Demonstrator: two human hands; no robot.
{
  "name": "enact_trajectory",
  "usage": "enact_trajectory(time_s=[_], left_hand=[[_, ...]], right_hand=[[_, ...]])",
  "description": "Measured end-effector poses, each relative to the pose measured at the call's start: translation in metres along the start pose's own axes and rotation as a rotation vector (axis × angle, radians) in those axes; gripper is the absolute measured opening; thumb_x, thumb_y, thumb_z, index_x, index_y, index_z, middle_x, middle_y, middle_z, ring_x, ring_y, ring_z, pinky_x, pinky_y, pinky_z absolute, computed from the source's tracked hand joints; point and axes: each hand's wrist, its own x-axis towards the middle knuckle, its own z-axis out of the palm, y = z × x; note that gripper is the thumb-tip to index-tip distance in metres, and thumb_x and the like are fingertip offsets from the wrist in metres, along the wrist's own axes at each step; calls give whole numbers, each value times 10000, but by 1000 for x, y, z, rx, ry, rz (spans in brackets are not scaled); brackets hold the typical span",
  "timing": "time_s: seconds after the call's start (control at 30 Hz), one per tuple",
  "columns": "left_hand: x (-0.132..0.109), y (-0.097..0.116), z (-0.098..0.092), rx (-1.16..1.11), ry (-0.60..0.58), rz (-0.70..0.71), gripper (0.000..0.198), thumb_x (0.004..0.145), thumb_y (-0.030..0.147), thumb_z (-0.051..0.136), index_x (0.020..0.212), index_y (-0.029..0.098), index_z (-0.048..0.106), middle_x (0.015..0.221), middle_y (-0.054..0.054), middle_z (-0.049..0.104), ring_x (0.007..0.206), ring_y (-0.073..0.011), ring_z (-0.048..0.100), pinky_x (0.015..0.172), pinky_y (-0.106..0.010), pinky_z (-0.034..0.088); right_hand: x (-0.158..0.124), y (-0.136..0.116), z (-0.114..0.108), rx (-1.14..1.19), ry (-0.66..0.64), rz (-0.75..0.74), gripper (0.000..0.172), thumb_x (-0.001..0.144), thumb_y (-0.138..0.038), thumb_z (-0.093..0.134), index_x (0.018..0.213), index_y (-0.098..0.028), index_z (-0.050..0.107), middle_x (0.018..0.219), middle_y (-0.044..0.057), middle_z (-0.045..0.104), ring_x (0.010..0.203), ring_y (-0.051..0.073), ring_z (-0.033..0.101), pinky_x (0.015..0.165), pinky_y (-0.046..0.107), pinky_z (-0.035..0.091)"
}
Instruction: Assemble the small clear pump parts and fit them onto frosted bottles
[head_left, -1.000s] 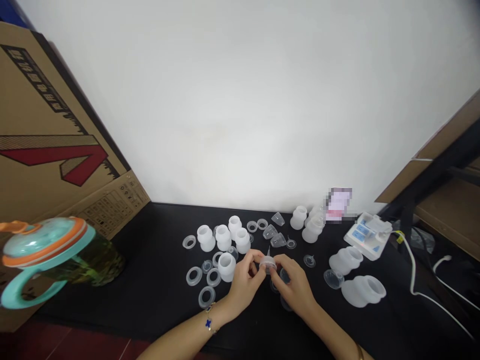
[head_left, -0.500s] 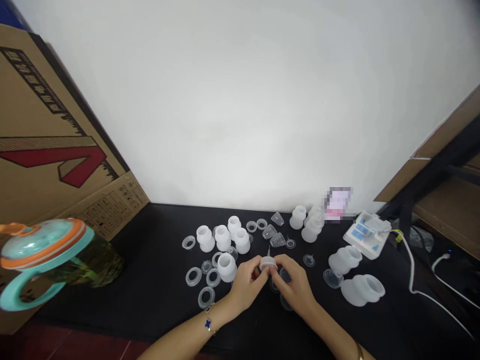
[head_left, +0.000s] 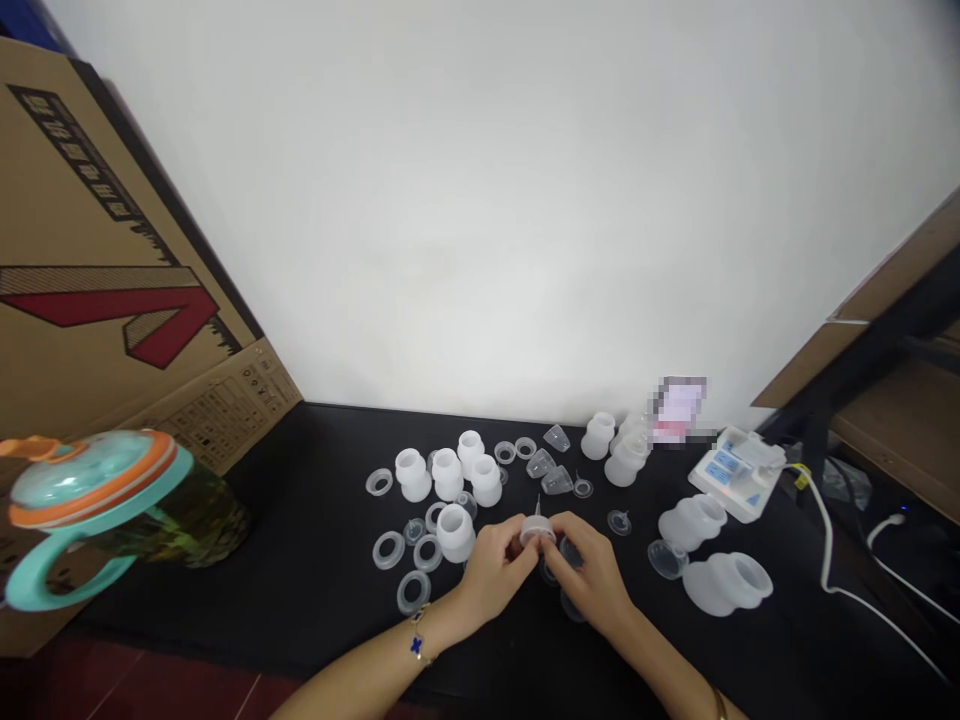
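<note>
My left hand [head_left: 491,572] and my right hand [head_left: 589,575] meet over the black table [head_left: 300,560], both pinching one small translucent round cap [head_left: 535,529] with a thin stem sticking up. Fingers of both hands are curled round it. Just left of my left hand stands a small white silicone cup [head_left: 454,530]. Several clear rings [head_left: 414,590] lie to the left, and more white cups [head_left: 448,473] stand behind. Small clear parts lie partly hidden under my right hand.
A teal and orange lidded jug [head_left: 105,510] stands at the left before a cardboard box [head_left: 90,280]. Two larger white silicone pieces [head_left: 726,582] lie at the right, with a white device [head_left: 735,468] and its cable [head_left: 832,560] behind. A white wall backs the table.
Both hands stay together on the small cap with only slight finger shifts. Nothing else on the table has moved.
</note>
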Motion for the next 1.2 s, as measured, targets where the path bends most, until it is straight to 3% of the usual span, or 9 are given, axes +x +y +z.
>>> enact_trajectory(time_s=[1.2], left_hand=[[-3,0,0,46,31,17,322,906,312,552,642,205,403,563,64,372,539,-109,329,519,-254,221]], right_hand=[[1,-6,-3,-26,28,-47,210,966,-266,522,774,-225,596,719,14,627,665,177,593,629,271,482]])
